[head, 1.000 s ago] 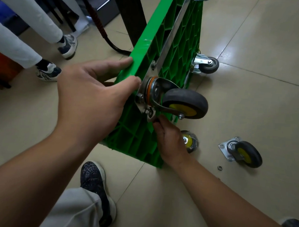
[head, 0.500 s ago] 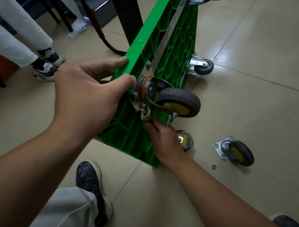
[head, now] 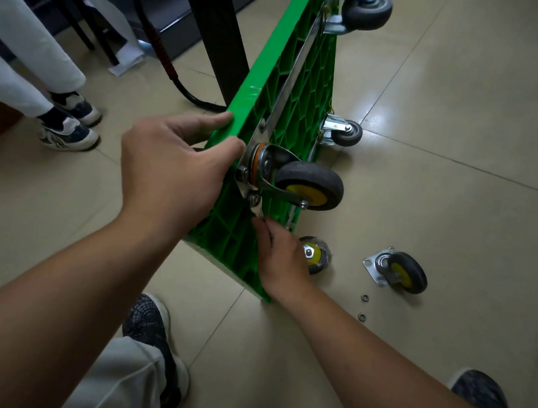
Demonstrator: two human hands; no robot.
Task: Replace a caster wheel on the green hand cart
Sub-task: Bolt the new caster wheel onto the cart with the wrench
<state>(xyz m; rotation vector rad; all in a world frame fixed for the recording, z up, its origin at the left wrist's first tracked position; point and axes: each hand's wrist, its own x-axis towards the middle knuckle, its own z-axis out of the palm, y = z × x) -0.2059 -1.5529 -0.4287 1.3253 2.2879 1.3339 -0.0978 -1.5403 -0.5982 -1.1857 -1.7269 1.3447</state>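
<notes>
While the fingers (head: 265,231) of the right hand (head: 279,256) pinch a small silvery spanner (head: 257,210), its head sits on a nut (head: 254,200) at the lower corner of the mounting plate (head: 248,159). I judge the work to be at the fastening stage. Whether that nut is being tightened or slackened cannot be told.

The left hand (head: 176,169) grips the upper edge of the green hand cart (head: 299,106), thumb on the ribbed underside and fingers curled over the far face, steadying it. The cart stands on its long edge on the tiled floor (head: 447,180), underside toward the worker.

The caster wheel (head: 308,185), grey tyre on a yellow hub, is seated at the held corner. A second nut (head: 243,172) shows on the plate's left side. Two more casters (head: 346,133) are fitted further along the cart. Another yellow-hubbed wheel (head: 316,255) sits just behind the right hand, partly hidden; whether it is attached I cannot tell.

Well apart from the cart, a loose caster (head: 397,271) lies on the floor with its plate showing, and two washers (head: 364,297) lie near it.

Finding: if the loose caster is the removed unit, the swap is largely made. Outstanding items are finishing the nuts, accounting for the washers, and setting the cart back on its wheels.
</notes>
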